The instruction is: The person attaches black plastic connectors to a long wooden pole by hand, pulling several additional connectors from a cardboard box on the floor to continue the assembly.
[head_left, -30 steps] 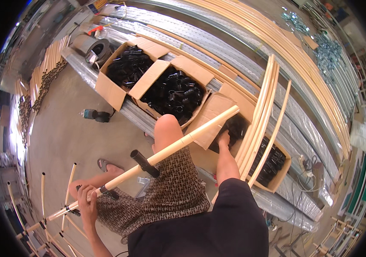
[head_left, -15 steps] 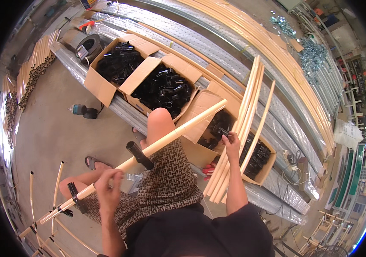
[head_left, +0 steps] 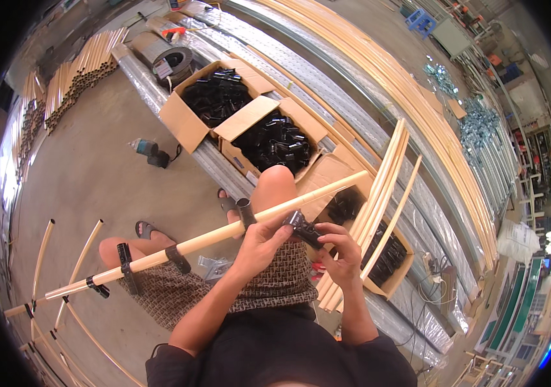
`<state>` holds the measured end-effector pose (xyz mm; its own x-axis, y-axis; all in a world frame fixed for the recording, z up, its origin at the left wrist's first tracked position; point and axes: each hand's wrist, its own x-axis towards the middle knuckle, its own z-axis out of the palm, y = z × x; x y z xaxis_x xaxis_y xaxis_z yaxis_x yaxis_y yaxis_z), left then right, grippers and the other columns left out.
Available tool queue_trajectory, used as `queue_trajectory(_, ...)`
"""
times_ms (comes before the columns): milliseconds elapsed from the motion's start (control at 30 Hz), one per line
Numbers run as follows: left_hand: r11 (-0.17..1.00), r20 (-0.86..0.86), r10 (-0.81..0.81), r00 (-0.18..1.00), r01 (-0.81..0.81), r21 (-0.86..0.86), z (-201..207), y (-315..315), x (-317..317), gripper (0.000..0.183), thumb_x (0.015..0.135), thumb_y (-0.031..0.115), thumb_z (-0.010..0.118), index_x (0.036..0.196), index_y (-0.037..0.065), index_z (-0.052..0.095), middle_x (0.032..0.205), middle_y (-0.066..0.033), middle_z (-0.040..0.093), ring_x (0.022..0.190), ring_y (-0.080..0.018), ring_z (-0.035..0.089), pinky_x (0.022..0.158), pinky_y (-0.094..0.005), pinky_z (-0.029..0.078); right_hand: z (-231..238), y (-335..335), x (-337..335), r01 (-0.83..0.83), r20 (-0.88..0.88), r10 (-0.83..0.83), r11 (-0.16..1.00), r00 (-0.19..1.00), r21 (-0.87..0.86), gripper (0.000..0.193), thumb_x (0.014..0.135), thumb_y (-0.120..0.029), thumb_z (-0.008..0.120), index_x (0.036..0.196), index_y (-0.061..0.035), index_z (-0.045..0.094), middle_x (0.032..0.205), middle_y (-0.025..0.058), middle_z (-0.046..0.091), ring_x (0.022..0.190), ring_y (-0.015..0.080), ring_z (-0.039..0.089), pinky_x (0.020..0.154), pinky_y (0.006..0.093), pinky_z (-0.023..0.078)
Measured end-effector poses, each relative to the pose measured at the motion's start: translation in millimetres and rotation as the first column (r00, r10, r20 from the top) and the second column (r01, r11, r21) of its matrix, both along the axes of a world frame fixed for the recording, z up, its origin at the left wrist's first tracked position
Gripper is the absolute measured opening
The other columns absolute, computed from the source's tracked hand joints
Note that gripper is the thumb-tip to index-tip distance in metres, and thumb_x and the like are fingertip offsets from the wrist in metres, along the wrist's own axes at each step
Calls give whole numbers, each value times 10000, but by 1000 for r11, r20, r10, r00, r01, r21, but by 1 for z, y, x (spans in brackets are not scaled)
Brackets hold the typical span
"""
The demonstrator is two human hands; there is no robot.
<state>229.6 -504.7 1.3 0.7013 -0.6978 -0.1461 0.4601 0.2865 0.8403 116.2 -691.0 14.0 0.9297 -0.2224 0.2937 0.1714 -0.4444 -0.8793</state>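
Observation:
A long cream pipe point(head_left: 211, 240) lies slantwise across my lap, with several black pipe connectors point(head_left: 125, 261) fitted around it. Above the pipe's right part I hold a separate black pipe connector point(head_left: 302, 227). My left hand point(head_left: 257, 250) pinches its left end between thumb and fingers, close to the pipe. The fingers of my right hand point(head_left: 343, 253) grip its lower right end. Whether it is one piece or two halves is too small to tell. One fitted connector point(head_left: 244, 211) stands up from the pipe just left of my left hand.
Open cardboard boxes point(head_left: 227, 137) of black connectors stand ahead and to the right. Several loose cream pipes point(head_left: 378, 200) lean over the right-hand boxes. A joined pipe frame point(head_left: 69, 300) stands at lower left. A teal and black power tool point(head_left: 149, 151) lies on the floor.
My right hand has come back from the box with a connector. My left hand has let go of the pipe and moved right to grip it too. Another connector on the pipe now sits further left.

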Motion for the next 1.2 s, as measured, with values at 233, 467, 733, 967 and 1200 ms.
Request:
queue_trajectory(233,905,467,123,876,-292,309,-4,32,1,399,1036,-20,527,1429,8,584,1125,-89,729,978,-125,669,882,-290,541,10,48,19,28,-381,99,948,919,316,537,840,-49,844,1292,87,588,1182,152,688,1060,204,702,895,327,586)
queue_trajectory(467,818,751,119,650,-493,297,-3,43,4,465,922,-89,587,1371,23,624,1074,-193,715,914,-340,714,917,-401,546,11,66,33,5,-337,-10,1000,942,-16,438,815,-137,870,1176,47,706,1051,158,733,894,230,728,792,328,578)
queue_trajectory(733,795,865,70,497,-552,253,-11,51,9,470,868,-47,681,1332,27,650,938,-162,720,799,-332,703,848,-438,529,11,78,38,83,-195,-123,976,973,-200,388,791,-122,866,1113,26,709,1024,145,709,851,243,710,740,330,570)
queue_trajectory(967,769,929,27,368,-601,216,-17,48,15,490,820,-19,738,1303,0,658,842,-122,710,639,-280,665,648,-393,532,10,80,41,94,-154,-126,975,980,-202,387,812,-137,854,1118,32,690,1043,145,665,824,264,693,738,345,565)
queue_trajectory(1200,778,936,87,341,-610,150,-23,21,20,492,812,-14,744,1299,10,670,802,-122,685,627,-271,667,562,-382,527,6,64,39,168,-139,-212,947,967,-274,361,816,-124,852,1103,31,698,1018,155,676,874,297,700,759,371,564)
